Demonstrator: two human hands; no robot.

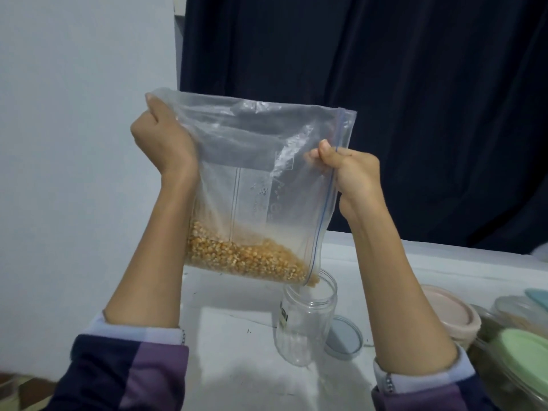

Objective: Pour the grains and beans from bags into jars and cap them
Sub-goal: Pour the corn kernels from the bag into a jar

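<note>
Two bare hands hold one clear zip bag (255,173) up over the white tabletop (237,378) in the head view. The left hand (161,137) sits at 10 o'clock from the bag's middle, its grip curled tight around the bag's upper left corner. The right hand (350,170) is at 3 o'clock on the bag, its grip pinching the edge with the blue zip line between thumb and curled fingers. The bag hangs tilted so that the zip edge runs down its right side. Yellow corn kernels (246,256) lie heaped along the bag's lowest edge, at 6 o'clock, and slope toward the lower right corner.

That corner touches the mouth of a clear plastic jar (307,318), which stands upright on the tabletop at 5 o'clock from the bag. A few kernels show at the jar's rim; the lower part of the jar looks empty. A grey-blue lid (347,338) lies flat on the tabletop just beside the jar, at its 4 o'clock. Further to 3 o'clock stand lidded containers: one with a pink lid (447,307), one with a green lid (522,351). Both forearms wear pushed-up sleeves in dark and purple. A dark curtain (415,84) hangs behind.
</note>
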